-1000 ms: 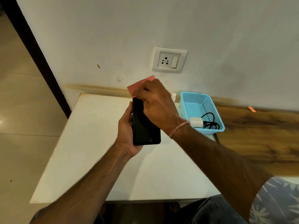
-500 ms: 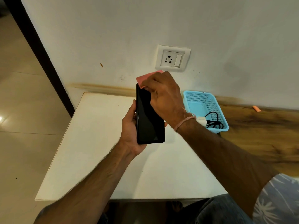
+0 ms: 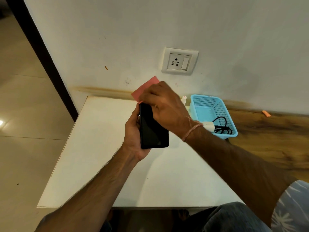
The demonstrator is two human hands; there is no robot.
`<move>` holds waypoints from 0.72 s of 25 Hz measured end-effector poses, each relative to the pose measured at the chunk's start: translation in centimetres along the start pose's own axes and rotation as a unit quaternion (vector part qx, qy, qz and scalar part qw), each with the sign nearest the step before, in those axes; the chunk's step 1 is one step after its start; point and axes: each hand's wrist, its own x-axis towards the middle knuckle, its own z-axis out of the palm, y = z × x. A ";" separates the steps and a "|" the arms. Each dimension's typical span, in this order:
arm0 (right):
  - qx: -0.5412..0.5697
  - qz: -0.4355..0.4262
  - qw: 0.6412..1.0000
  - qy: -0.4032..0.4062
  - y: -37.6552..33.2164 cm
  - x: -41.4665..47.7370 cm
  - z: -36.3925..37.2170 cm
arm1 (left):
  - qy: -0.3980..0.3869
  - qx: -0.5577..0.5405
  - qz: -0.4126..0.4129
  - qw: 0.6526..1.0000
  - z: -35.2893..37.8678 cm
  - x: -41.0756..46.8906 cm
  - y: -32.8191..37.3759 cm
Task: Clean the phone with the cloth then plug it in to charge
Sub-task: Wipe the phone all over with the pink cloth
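A black phone [image 3: 153, 131] stands upright above the white table, held from the left side and below by my left hand [image 3: 133, 138]. My right hand [image 3: 164, 104] covers the phone's upper part and presses a pink cloth [image 3: 145, 89] against it; the cloth sticks out past the phone's top edge. A white charger block [image 3: 208, 126] with a coiled black cable [image 3: 221, 126] lies in a light blue basket [image 3: 203, 101] to the right. A white wall socket with a switch [image 3: 179, 61] is on the wall above.
The white table [image 3: 100, 148] stands against the wall, beside a wooden surface [image 3: 270, 134] on the right. A small white bottle [image 3: 184, 99] stands behind my right hand, next to the basket. An orange bit [image 3: 266, 113] lies at the wall. Tiled floor lies to the left.
My right hand with the cloth has slid back and forth along the phone's upper part. The phone has tilted slightly in my left hand.
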 end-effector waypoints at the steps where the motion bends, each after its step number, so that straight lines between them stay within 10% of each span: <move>1: 0.001 0.041 0.999 0.027 0.4 0.4 -0.4 | -0.003 0.005 0.002 1.000 0.0 0.0 -0.1; 18: 0.000 0.060 0.998 -0.023 -0.4 0.0 -0.7 | 0.002 0.017 0.010 1.000 -0.3 0.1 0.0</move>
